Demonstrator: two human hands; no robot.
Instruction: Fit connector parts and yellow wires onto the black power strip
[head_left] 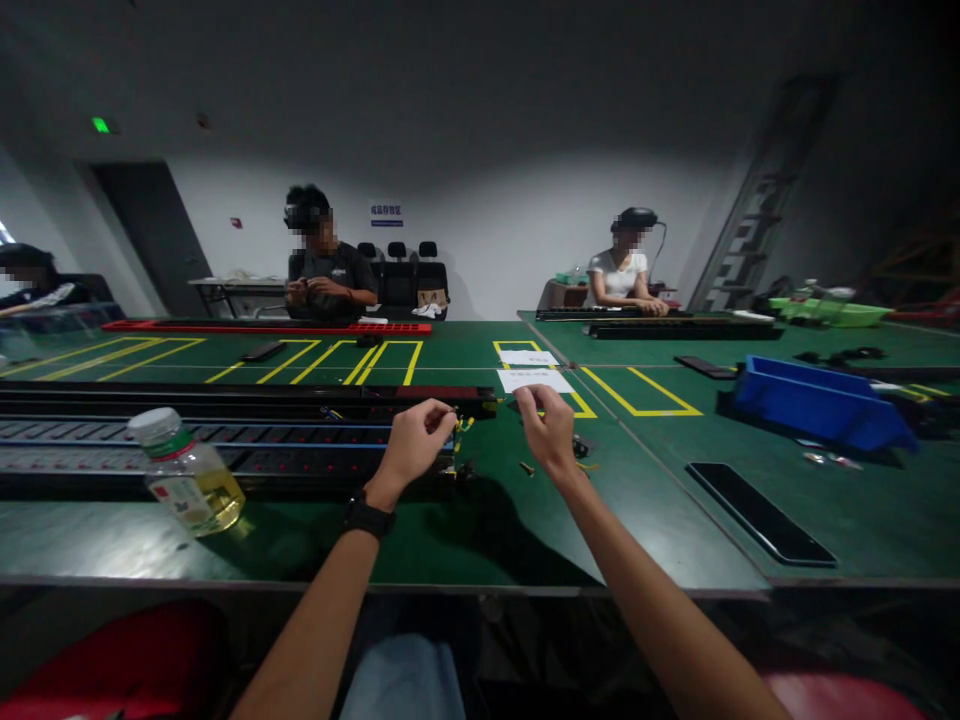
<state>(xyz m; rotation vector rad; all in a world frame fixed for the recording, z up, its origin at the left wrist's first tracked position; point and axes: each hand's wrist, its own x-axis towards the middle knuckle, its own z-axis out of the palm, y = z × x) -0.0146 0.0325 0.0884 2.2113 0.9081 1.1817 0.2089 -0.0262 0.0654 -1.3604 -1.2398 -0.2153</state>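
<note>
My left hand (417, 440), with a black band on its wrist, is at the right end of a long black panel assembly (315, 465). Its thumb and fingers are pinched together; what they hold, if anything, is too small to tell. Yellow-green wires (465, 425) stick out of the assembly's end beside those fingertips. My right hand (550, 430) is raised a little to the right, apart from the assembly, its fingers bent into a pinch. Whatever may be in that pinch cannot be made out. Below, between my hands, a small brass-coloured piece (527, 468) lies on the green table.
A bottle of yellow drink (191, 475) stands by the assembly at left. To the right are a phone (757, 512) and a blue bin (817, 400). Paper sheets (534, 381) lie beyond my hands. Two co-workers (330, 270) sit across the table, another person at far left.
</note>
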